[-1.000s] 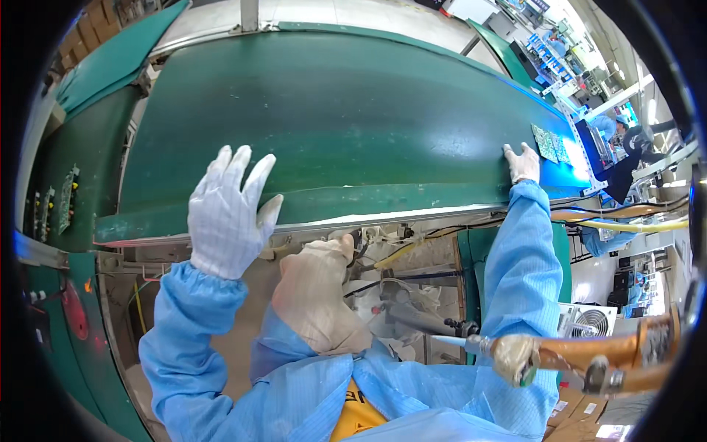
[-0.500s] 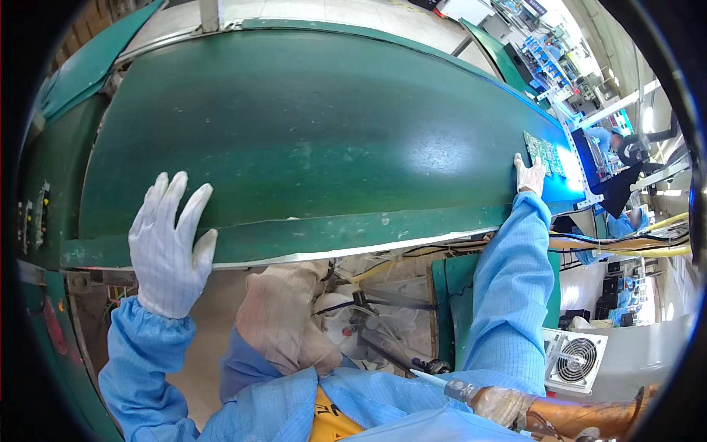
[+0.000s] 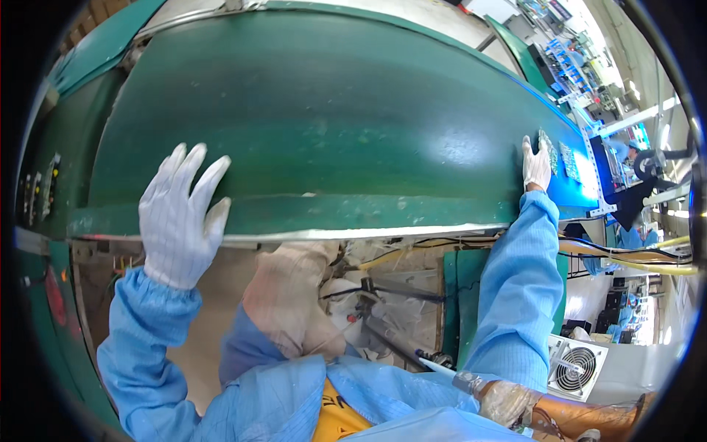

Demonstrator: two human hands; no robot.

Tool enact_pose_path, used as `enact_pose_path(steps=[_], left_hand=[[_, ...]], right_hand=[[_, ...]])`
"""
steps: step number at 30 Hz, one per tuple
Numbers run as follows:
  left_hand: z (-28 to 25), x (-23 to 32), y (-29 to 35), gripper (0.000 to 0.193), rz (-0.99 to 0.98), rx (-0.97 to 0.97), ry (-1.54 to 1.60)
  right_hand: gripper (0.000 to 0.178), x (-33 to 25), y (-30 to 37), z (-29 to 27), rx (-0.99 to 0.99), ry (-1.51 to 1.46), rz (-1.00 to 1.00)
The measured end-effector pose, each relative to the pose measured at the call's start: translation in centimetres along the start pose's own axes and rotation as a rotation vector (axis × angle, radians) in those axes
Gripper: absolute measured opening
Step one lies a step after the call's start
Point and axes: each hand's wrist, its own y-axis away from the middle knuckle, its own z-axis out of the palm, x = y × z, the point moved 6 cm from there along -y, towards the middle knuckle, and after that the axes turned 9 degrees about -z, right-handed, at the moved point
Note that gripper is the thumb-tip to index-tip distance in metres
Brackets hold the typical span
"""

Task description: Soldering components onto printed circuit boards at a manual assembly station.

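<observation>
Right grip (image 3: 537,168), closure unclear, has a circuit board (image 3: 551,153) along its right side.

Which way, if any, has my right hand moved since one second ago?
Yes: judged against the near edge of the green table, the right hand has moved forward, farther in over the tabletop.

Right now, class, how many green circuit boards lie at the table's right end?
2: one board at the right hand, partly hidden by it; the other board farther right. More may be hidden behind the hand.
</observation>
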Motion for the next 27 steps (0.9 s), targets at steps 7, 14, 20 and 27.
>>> enact_pose_path(steps=[7, 14, 20, 27], left_hand=[[-0.4, -0.8, 0.4, 0.043, -0.029, 0.102, 0.0], [0.9, -1.2, -0.8, 0.067, -0.192, -0.083, 0.029], [0.7, 7.0, -4.6, 0.084, 0.028, -0.199, 0.252], [5.3, 13.6, -9.8, 0.065, 0.049, -0.341, 0.172]], right_hand=[[0.086, -21.2, 7.3, -5.4, -0.287, -0.455, -0.105], [0.08, -36.3, 15.7, -11.8, -0.566, -0.723, -0.263], [0.072, -37.0, 16.8, -17.6, -0.472, -1.044, -0.293], [0.063, -31.5, 18.9, -20.6, -0.449, -1.139, -0.082]])
